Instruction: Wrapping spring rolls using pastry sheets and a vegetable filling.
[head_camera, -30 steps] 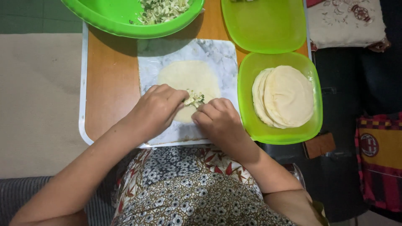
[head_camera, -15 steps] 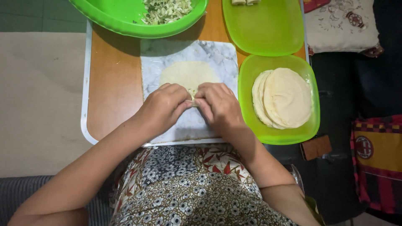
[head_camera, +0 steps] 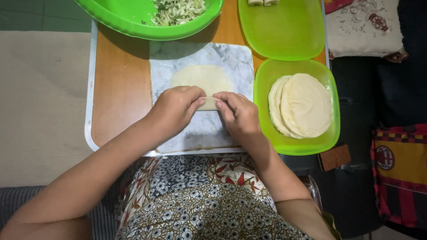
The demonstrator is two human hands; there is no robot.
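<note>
On the grey-veined marble slab [head_camera: 202,129] lies a thin, pale round wrapper [head_camera: 202,80], its near edge folded up into a soft roll. Both hands pinch that roll from either side: the left hand [head_camera: 175,109] curls its fingers over the left end, the right hand [head_camera: 238,113] grips the right end with thumb and fingertips — both closed on the dough, knuckles up.

The slab sits on a small wooden table [head_camera: 120,93] with a white rim, its top smooth and orange-brown. At the far edge a large round green plastic bowl [head_camera: 133,22] holds shredded pale-green filling [head_camera: 178,10]. To the right, a glossy square green container [head_camera: 293,142] carries a stack of flat round wrappers [head_camera: 302,104], matte and cream-coloured; beyond it lies a shallow green lid [head_camera: 282,33].

Beside the table — a beige mat [head_camera: 40,102] on the left, an embroidered cushion [head_camera: 364,26] at the upper right.
</note>
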